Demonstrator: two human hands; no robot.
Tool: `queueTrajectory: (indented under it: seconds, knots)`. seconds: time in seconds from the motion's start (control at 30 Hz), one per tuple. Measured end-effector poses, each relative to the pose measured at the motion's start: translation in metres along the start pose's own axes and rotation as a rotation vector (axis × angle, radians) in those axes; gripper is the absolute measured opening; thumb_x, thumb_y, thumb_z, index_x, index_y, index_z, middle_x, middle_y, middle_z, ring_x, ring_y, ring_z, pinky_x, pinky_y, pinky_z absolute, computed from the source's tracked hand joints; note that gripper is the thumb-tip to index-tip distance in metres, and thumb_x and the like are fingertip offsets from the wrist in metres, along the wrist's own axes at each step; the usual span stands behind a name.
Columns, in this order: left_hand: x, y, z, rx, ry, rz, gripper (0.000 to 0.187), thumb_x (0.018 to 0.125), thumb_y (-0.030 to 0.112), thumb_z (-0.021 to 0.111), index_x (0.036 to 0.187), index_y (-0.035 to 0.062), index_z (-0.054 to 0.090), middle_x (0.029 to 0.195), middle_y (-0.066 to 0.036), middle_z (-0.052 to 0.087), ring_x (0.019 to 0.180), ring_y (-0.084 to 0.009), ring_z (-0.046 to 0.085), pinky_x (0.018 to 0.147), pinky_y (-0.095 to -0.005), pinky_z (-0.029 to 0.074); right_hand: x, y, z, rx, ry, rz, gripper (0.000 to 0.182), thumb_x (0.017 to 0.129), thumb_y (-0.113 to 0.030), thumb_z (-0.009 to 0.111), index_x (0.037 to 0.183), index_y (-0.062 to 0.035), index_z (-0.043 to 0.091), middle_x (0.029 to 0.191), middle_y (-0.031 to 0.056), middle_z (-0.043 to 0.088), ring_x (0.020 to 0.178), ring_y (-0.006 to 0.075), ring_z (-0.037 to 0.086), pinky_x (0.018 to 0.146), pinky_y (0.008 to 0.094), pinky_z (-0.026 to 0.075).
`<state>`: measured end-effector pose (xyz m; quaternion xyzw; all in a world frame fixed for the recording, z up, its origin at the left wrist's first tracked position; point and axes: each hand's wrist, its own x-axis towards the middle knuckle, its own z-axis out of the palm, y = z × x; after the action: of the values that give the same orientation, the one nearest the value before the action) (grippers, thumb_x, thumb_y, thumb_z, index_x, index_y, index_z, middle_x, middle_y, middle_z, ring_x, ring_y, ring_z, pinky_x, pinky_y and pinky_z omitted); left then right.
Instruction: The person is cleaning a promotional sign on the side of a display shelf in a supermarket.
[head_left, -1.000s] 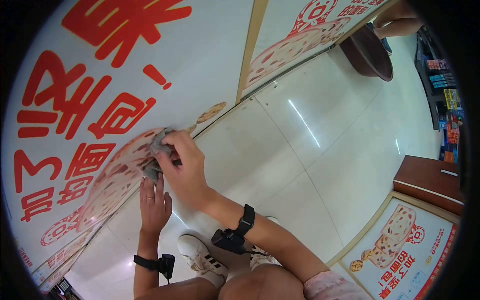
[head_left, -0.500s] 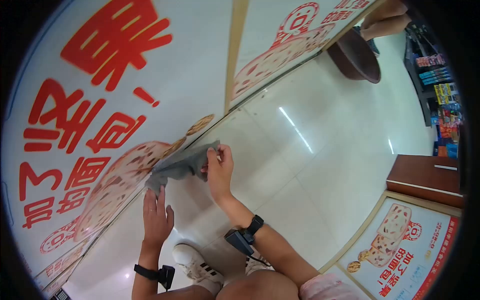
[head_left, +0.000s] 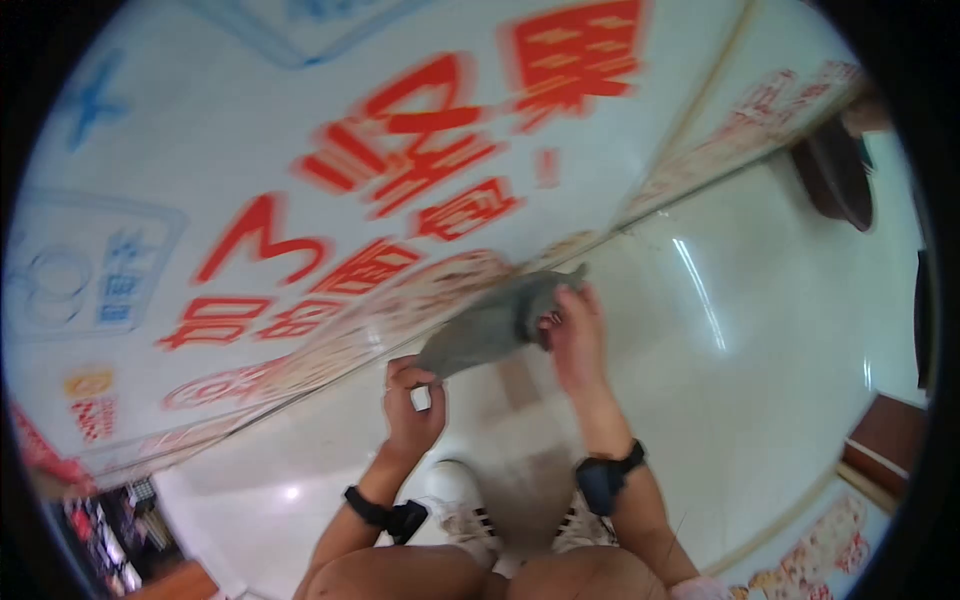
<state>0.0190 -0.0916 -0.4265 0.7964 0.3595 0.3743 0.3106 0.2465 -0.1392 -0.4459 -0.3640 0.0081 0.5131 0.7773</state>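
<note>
A grey cloth (head_left: 487,325) is stretched between my two hands, close to the bottom of the printed panel. My left hand (head_left: 412,405) pinches its near left end, thumb and forefinger forming a ring. At the far right end, my right hand (head_left: 577,335) grips the cloth with the fingers closed. The view is blurred by motion, so the cloth's folds are hard to make out.
The large white panel (head_left: 400,190) with red lettering rises in front of me from the glossy tiled floor (head_left: 650,400). A dark brown basin (head_left: 833,175) stands at the upper right. My white shoe (head_left: 455,495) is below; shelved goods (head_left: 110,540) show at lower left.
My head view has turned, so the scene has shifted right. My left hand, earlier with fingers extended against the cloth, now pinches its end, and the cloth is drawn straighter.
</note>
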Motion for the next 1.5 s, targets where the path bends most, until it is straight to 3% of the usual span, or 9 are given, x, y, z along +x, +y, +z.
queueTrajectory:
  seconds: [0.27, 0.4, 0.53, 0.67, 0.87, 1.07, 1.2, 1.37, 1.5]
  knots:
    - [0.086, 0.095, -0.081, -0.276, 0.692, 0.104, 0.014, 0.096, 0.005, 0.047, 0.107, 0.0073, 0.04, 0.094, -0.01, 0.058, 0.075, -0.0164, 0.06, 0.053, -0.0243, 0.053, -0.043, -0.021, 0.126, -0.073, -0.621, -0.189, 0.036, 0.088, 0.0, 0.061, 0.122, -0.0007, 0.049, 0.119, 0.0081, 0.056, 0.102, 0.0163, 0.058, 0.089, 0.0326, 0.048]
    - [0.111, 0.128, -0.11, -0.143, 0.988, 0.315, 0.017, 0.096, 0.008, 0.047, 0.112, 0.0065, 0.045, 0.103, -0.011, 0.058, 0.087, -0.0166, 0.058, 0.074, -0.029, 0.05, -0.057, -0.033, 0.181, -0.504, -0.868, -0.738, 0.034, 0.082, 0.001, 0.062, 0.113, -0.0028, 0.051, 0.11, 0.0159, 0.055, 0.1, 0.0301, 0.058, 0.081, 0.0363, 0.049]
    - [0.116, 0.112, -0.1, 0.196, 0.943, 0.22, 0.019, 0.083, -0.003, 0.057, 0.098, 0.0051, 0.049, 0.098, -0.006, 0.052, 0.086, -0.015, 0.051, 0.08, -0.0306, 0.046, -0.056, -0.018, 0.185, -0.543, -0.955, -0.753, 0.039, 0.078, -0.002, 0.067, 0.115, -0.0017, 0.053, 0.111, 0.0168, 0.056, 0.097, 0.0343, 0.057, 0.078, 0.036, 0.05]
    - [0.085, 0.068, -0.056, 0.266, 0.353, 0.237, 0.022, 0.07, -0.005, 0.069, 0.09, 0.0039, 0.062, 0.082, -0.01, 0.064, 0.07, -0.0213, 0.061, 0.066, -0.0291, 0.048, -0.041, 0.035, 0.125, -0.754, -0.631, -0.666, 0.047, 0.076, -0.006, 0.07, 0.117, 0.0044, 0.049, 0.117, 0.0233, 0.053, 0.105, 0.0383, 0.056, 0.085, 0.0405, 0.049]
    - [0.032, 0.007, -0.013, 0.296, 0.094, -0.119, 0.018, 0.081, -0.003, 0.068, 0.097, 0.0015, 0.062, 0.088, -0.011, 0.068, 0.083, -0.0164, 0.066, 0.072, -0.0254, 0.052, -0.005, 0.07, 0.041, -1.068, -0.594, -0.435, 0.058, 0.081, 0.003, 0.064, 0.133, 0.0024, 0.04, 0.118, 0.0203, 0.058, 0.104, 0.0295, 0.063, 0.088, 0.0326, 0.051]
    - [0.076, 0.071, -0.087, 0.164, 0.626, 0.135, 0.02, 0.089, -0.006, 0.059, 0.109, -0.0024, 0.058, 0.105, -0.012, 0.064, 0.087, -0.016, 0.062, 0.072, -0.0262, 0.053, -0.036, 0.043, 0.117, -0.81, -0.678, -0.611, 0.032, 0.078, 0.0, 0.068, 0.106, -0.0007, 0.054, 0.095, 0.0116, 0.056, 0.075, 0.0203, 0.06, 0.064, 0.0271, 0.048]
    - [0.15, 0.152, -0.123, 0.239, 1.146, 0.428, 0.019, 0.093, 0.005, 0.053, 0.11, -0.0013, 0.052, 0.103, -0.013, 0.061, 0.087, -0.0192, 0.061, 0.075, -0.0296, 0.054, -0.066, -0.002, 0.21, -0.525, -0.95, -0.891, 0.04, 0.076, -0.007, 0.072, 0.111, -0.0002, 0.054, 0.113, 0.0217, 0.052, 0.102, 0.0379, 0.055, 0.083, 0.0402, 0.049]
    - [0.147, 0.119, -0.107, 0.562, 0.936, 0.657, 0.025, 0.076, -0.001, 0.067, 0.1, 0.0011, 0.057, 0.093, -0.01, 0.063, 0.078, -0.0217, 0.06, 0.075, -0.035, 0.049, -0.052, -0.001, 0.202, -0.625, -1.008, -0.954, 0.053, 0.075, -0.003, 0.069, 0.123, 0.002, 0.048, 0.119, 0.0248, 0.051, 0.106, 0.0378, 0.054, 0.085, 0.0393, 0.049]
    - [0.103, 0.062, -0.059, 0.759, 0.247, 0.646, 0.028, 0.065, 0.002, 0.074, 0.09, 0.0101, 0.067, 0.074, -0.004, 0.058, 0.063, -0.0203, 0.057, 0.053, -0.0321, 0.047, -0.03, 0.04, 0.111, -0.966, -0.635, -0.792, 0.042, 0.077, -0.01, 0.068, 0.112, 0.0037, 0.047, 0.102, 0.0234, 0.053, 0.091, 0.0414, 0.056, 0.078, 0.0459, 0.048]
